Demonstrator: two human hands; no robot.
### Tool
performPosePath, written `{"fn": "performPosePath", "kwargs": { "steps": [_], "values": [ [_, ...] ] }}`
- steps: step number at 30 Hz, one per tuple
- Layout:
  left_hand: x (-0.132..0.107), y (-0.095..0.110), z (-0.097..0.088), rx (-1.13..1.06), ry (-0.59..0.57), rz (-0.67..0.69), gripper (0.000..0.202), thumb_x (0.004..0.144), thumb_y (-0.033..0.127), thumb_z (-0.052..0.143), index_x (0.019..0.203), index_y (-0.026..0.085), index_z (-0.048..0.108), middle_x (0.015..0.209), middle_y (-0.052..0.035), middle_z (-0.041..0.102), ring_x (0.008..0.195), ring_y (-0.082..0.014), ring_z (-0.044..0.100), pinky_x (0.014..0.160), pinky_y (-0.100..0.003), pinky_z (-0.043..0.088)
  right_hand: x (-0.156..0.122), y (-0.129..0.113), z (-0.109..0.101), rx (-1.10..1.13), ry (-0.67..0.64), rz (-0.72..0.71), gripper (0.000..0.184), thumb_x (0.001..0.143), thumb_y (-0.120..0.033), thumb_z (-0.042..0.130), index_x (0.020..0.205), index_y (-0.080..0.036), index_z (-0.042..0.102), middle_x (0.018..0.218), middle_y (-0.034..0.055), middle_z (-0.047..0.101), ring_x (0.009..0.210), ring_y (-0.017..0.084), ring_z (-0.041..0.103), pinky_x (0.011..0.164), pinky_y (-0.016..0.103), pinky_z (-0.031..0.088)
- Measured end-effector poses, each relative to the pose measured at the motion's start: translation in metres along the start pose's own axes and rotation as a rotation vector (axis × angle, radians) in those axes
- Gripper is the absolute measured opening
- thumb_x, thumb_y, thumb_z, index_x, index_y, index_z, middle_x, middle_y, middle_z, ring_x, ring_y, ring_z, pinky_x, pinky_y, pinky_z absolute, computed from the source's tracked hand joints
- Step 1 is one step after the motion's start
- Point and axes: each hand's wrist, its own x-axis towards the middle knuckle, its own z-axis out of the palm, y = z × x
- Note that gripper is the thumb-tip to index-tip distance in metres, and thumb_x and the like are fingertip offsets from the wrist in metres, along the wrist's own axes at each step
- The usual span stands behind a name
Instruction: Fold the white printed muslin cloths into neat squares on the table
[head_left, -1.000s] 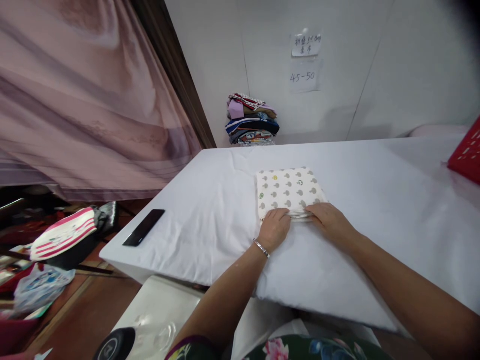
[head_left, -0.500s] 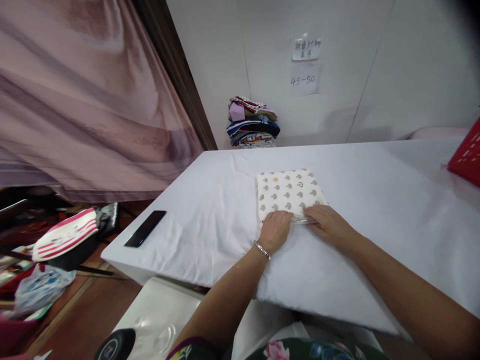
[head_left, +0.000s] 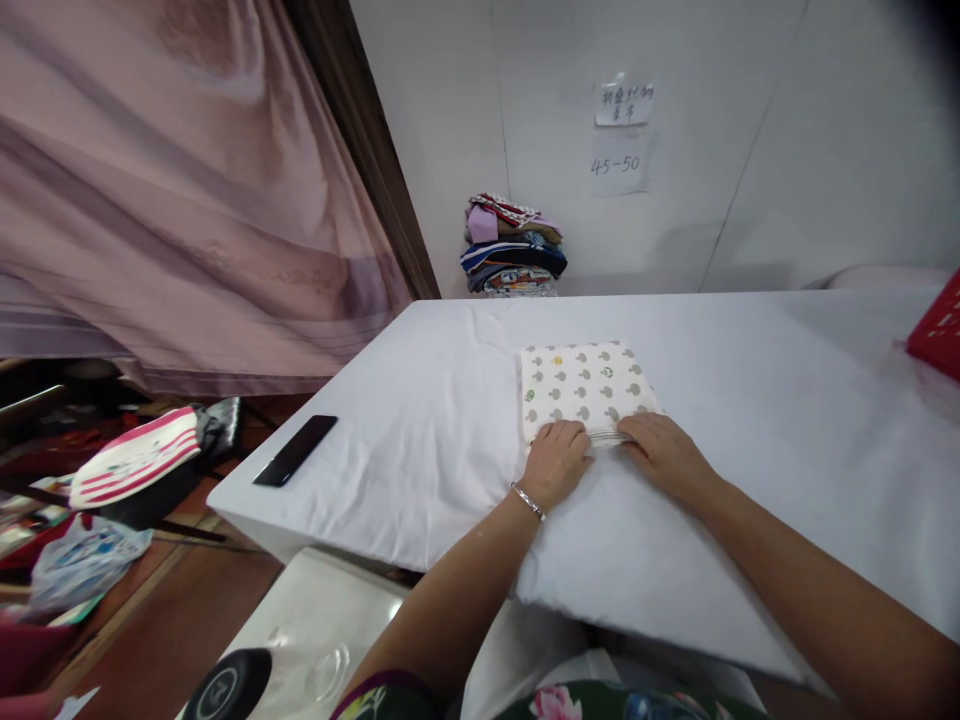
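Note:
A folded cloth [head_left: 581, 385], white with grey tree-like prints and a few yellow and green ones, lies flat on the white-covered table [head_left: 420, 420]. Its layered near edge faces me. My left hand [head_left: 557, 463], with a silver bracelet at the wrist, grips the near left corner, fingers on top. At the near right corner my right hand [head_left: 667, 455] holds the same edge, fingertips over the cloth. Both thumbs are at the near edge, and a short stretch of stacked layers shows between the hands.
A black phone [head_left: 296, 450] lies at the table's left edge. Behind the far edge rises a pile of folded fabrics [head_left: 514, 245] by the wall. A red object [head_left: 941, 330] stands at the far right. A pink curtain [head_left: 187, 200] hangs at left, a white stool [head_left: 315, 620] below.
The view has shifted slightly, so everything sits a little differently in the frame. Both hands stay at the cloth's near edge; the cloth looks the same.

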Motion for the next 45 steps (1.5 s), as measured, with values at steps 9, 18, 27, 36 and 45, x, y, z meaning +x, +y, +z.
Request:
{"fn": "performPosePath", "kwargs": {
  "steps": [9, 18, 27, 36, 45],
  "values": [
    [-0.002, 0.002, 0.004, 0.103, -0.015, 0.031, 0.012, 0.085, 0.011, 0.043, 0.084, 0.017, 0.054, 0.094, -0.0029, 0.056, 0.088, -0.0165, 0.047, 0.077, -0.031, 0.035, -0.008, 0.008, 0.005, -0.107, -0.068, -0.066, 0.030, 0.086, -0.021, 0.042, 0.114, -0.021, 0.054, 0.109, 0.0067, 0.060, 0.100, 0.022, 0.053, 0.085, 0.039, 0.041],
    [-0.005, 0.001, 0.005, 0.096, 0.000, 0.039, 0.012, 0.084, 0.011, 0.044, 0.081, 0.017, 0.054, 0.092, -0.0032, 0.055, 0.087, -0.0159, 0.047, 0.076, -0.031, 0.035, 0.000, -0.008, 0.007, -0.132, -0.070, -0.078, 0.037, 0.085, -0.028, 0.045, 0.120, -0.019, 0.050, 0.113, 0.0088, 0.058, 0.103, 0.024, 0.052, 0.086, 0.040, 0.041],
    [-0.004, 0.003, -0.004, -0.052, -0.014, -0.027, 0.011, 0.082, 0.013, 0.048, 0.081, 0.019, 0.057, 0.093, -0.0032, 0.058, 0.089, -0.0159, 0.050, 0.079, -0.032, 0.037, -0.004, -0.011, 0.022, -0.099, 0.025, -0.120, 0.026, 0.085, -0.016, 0.043, 0.105, -0.018, 0.059, 0.100, 0.0081, 0.062, 0.093, 0.022, 0.055, 0.080, 0.038, 0.042],
    [-0.037, -0.038, -0.044, -0.540, 0.344, -0.716, 0.012, 0.081, 0.024, 0.054, 0.091, 0.019, 0.058, 0.090, -0.0016, 0.061, 0.084, -0.0133, 0.055, 0.076, -0.028, 0.045, -0.007, -0.011, 0.022, -0.080, 0.034, -0.058, 0.026, 0.084, -0.019, 0.046, 0.107, -0.020, 0.060, 0.104, 0.0073, 0.061, 0.095, 0.023, 0.054, 0.083, 0.040, 0.041],
    [-0.048, -0.026, -0.031, -0.699, 0.163, -0.697, 0.024, 0.073, 0.024, 0.063, 0.096, 0.022, 0.060, 0.095, -0.0002, 0.057, 0.078, -0.0113, 0.056, 0.074, -0.025, 0.048, -0.007, -0.011, 0.022, -0.066, 0.022, -0.030, 0.028, 0.084, -0.022, 0.046, 0.108, -0.023, 0.060, 0.105, 0.0066, 0.061, 0.096, 0.024, 0.055, 0.082, 0.041, 0.042]
  ]
}}
